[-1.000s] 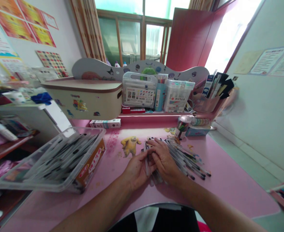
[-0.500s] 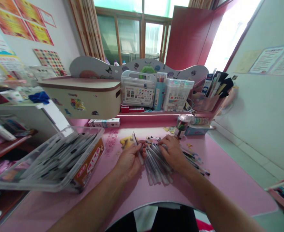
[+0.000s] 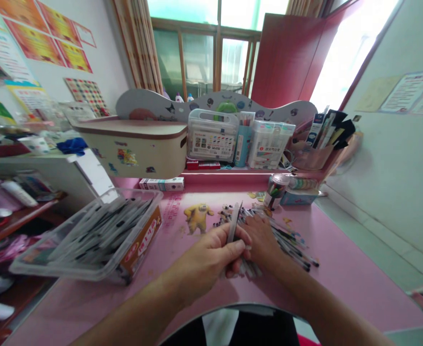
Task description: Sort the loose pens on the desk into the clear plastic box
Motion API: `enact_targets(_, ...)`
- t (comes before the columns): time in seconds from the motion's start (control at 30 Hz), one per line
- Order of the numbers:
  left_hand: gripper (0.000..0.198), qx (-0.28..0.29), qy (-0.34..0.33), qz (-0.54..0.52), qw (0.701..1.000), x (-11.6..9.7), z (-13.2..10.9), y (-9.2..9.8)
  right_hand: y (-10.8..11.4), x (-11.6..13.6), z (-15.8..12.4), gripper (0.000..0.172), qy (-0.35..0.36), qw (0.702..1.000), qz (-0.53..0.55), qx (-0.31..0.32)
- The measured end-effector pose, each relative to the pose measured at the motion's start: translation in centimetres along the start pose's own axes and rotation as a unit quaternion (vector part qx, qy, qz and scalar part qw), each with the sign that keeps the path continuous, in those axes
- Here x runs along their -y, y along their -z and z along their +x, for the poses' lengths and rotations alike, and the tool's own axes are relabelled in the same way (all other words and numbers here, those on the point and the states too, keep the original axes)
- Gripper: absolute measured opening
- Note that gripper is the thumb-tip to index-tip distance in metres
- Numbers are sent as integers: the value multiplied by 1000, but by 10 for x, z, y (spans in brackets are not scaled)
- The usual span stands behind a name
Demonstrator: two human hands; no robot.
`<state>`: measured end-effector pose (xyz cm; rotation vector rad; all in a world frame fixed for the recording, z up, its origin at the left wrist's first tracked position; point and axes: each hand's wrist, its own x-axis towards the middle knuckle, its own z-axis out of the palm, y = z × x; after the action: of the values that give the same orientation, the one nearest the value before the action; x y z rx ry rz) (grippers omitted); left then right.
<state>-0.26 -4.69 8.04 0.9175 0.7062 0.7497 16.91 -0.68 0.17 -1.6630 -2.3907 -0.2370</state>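
My left hand (image 3: 220, 250) is closed on a clear-barrelled pen (image 3: 233, 223), which stands nearly upright between thumb and fingers. A thin dark point shows beside its top; I cannot tell whether it belongs to the same pen. Just to the right, my right hand (image 3: 263, 238) lies low over a bundle of pens (image 3: 249, 270) on the pink desk, its fingers curled onto them. Much of that bundle is hidden by both hands. More loose pens (image 3: 292, 247) with dark ends lie beyond and right of the right hand.
A clear plastic bin (image 3: 101, 276) full of similar pens stands on the left of the desk (image 3: 358, 283). Behind are a long narrow box (image 3: 163, 184), a round tub of pens (image 3: 276, 190) and a blue box (image 3: 297, 197). Cases and a lidded storage box (image 3: 135, 151) fill the shelf.
My left hand has moved right and nearer to me with the upright pen, now in front of the bundle beside my right hand. My right hand has shifted slightly nearer. The view has shifted a little.
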Motion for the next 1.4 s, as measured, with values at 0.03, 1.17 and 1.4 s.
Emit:
enact_targets(0.03, 6, 5, 6, 9, 1000, -2, -5, -1, -1, 0, 0, 10, -2, 1000, 2, 3)
enact_targets(1.17, 22, -267, -52, 797, 540, -117, -37, 217, 8, -7, 9, 6, -88, 834, 544, -15)
enact_targets(1.4, 26, -274, -9, 761, 588, -115, -33, 212, 7, -3, 9, 13, -133, 737, 662, 33)
